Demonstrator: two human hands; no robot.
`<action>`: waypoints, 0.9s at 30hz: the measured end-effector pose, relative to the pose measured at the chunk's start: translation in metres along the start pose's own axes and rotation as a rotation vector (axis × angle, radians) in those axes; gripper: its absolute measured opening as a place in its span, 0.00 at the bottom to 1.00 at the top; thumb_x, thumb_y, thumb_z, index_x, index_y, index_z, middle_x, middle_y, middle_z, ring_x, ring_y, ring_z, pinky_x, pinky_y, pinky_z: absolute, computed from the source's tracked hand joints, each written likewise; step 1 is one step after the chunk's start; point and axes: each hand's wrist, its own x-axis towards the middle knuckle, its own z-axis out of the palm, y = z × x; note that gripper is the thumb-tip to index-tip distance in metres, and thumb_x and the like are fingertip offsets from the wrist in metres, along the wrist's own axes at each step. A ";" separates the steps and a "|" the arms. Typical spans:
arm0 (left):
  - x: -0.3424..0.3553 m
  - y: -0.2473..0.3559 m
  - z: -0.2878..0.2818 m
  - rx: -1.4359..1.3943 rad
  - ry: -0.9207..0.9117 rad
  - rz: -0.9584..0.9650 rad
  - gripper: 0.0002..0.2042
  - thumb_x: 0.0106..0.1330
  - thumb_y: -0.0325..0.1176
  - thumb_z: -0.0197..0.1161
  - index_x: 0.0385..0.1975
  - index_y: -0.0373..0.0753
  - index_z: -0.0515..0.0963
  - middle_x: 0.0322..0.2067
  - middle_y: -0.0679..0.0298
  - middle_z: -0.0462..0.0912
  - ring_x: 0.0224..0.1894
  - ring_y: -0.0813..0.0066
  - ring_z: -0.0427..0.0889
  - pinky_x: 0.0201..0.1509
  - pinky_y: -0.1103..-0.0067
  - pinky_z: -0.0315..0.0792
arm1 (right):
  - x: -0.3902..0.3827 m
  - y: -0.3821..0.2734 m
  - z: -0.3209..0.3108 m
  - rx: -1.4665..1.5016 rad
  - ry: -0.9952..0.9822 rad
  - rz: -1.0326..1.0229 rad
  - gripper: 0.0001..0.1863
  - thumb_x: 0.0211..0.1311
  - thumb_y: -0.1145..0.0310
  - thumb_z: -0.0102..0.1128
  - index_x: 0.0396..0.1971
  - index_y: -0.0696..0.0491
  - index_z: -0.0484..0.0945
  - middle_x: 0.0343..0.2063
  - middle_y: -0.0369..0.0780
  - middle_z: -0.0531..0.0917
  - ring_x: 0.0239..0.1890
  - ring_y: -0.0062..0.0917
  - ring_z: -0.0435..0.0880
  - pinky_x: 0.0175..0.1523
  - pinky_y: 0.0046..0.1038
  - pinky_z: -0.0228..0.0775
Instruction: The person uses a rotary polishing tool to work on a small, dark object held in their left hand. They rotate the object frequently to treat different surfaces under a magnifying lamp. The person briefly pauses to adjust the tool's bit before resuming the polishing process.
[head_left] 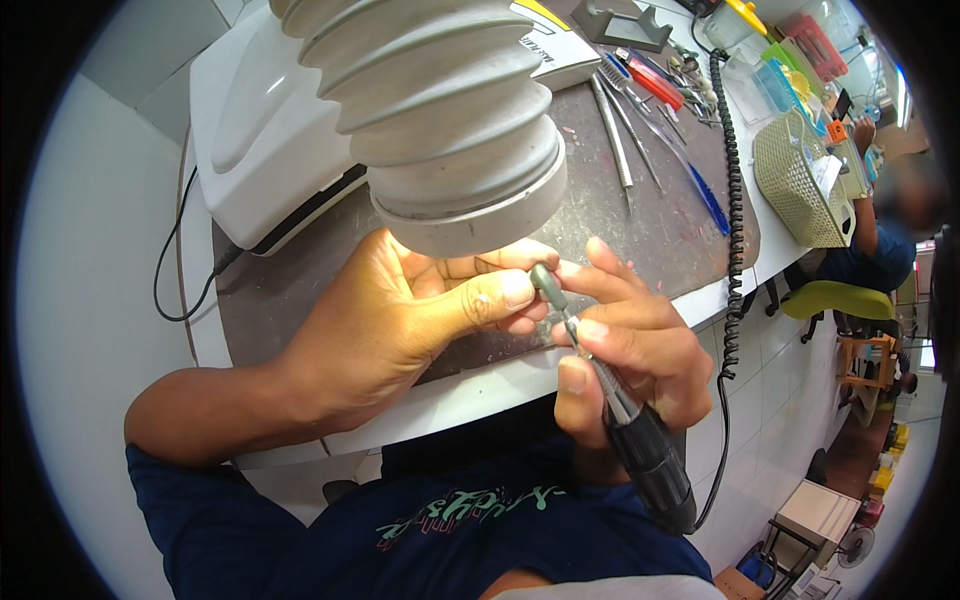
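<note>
My right hand point(655, 345) grips a rotary handpiece point(648, 462) like a pen, around its metal nose below the bit. A rounded grey-green polishing bit point(548, 287) sticks out of its tip and reaches the fingertips of my left hand point(395, 320). The left thumb and fingers are pinched together at the bit's end; whatever small piece they hold is hidden by them. Both hands meet just below the open end of a ribbed white suction hose point(450, 120), over the near part of a dark work mat point(290, 310).
A white machine housing point(270, 130) stands at left with a black cable. Slim hand tools point(615, 135), a red-handled knife point(655, 82) and a blue-ended tool point(710, 200) lie beyond. A coiled cord point(733, 200) hangs at right, near a woven basket point(795, 185). Another person point(890, 235) sits farther right.
</note>
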 end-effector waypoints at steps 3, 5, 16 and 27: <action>0.000 0.000 -0.001 0.018 -0.010 -0.002 0.12 0.66 0.26 0.59 0.47 0.28 0.73 0.39 0.58 0.76 0.39 0.74 0.75 0.47 0.79 0.72 | 0.000 0.001 0.000 0.006 -0.004 -0.021 0.12 0.42 0.79 0.68 0.30 0.58 0.77 0.24 0.44 0.84 0.38 0.41 0.87 0.53 0.48 0.74; 0.000 -0.001 -0.001 0.005 -0.015 -0.003 0.12 0.67 0.26 0.58 0.47 0.28 0.73 0.40 0.58 0.76 0.39 0.75 0.75 0.47 0.79 0.71 | 0.001 -0.001 0.000 -0.032 0.003 -0.002 0.12 0.42 0.80 0.68 0.30 0.58 0.77 0.24 0.44 0.84 0.38 0.41 0.87 0.53 0.47 0.74; 0.000 0.000 -0.001 0.020 -0.028 -0.011 0.12 0.67 0.26 0.58 0.47 0.28 0.73 0.41 0.57 0.77 0.39 0.74 0.75 0.48 0.79 0.72 | 0.001 -0.001 -0.001 0.002 -0.020 -0.002 0.12 0.42 0.80 0.69 0.30 0.58 0.78 0.25 0.45 0.84 0.38 0.40 0.87 0.53 0.46 0.74; 0.000 0.001 -0.002 0.060 -0.045 -0.030 0.12 0.68 0.27 0.58 0.47 0.29 0.72 0.41 0.57 0.76 0.39 0.75 0.74 0.48 0.78 0.71 | -0.001 0.001 0.002 -0.003 0.044 0.009 0.12 0.44 0.79 0.68 0.31 0.59 0.77 0.25 0.44 0.84 0.38 0.39 0.87 0.53 0.45 0.75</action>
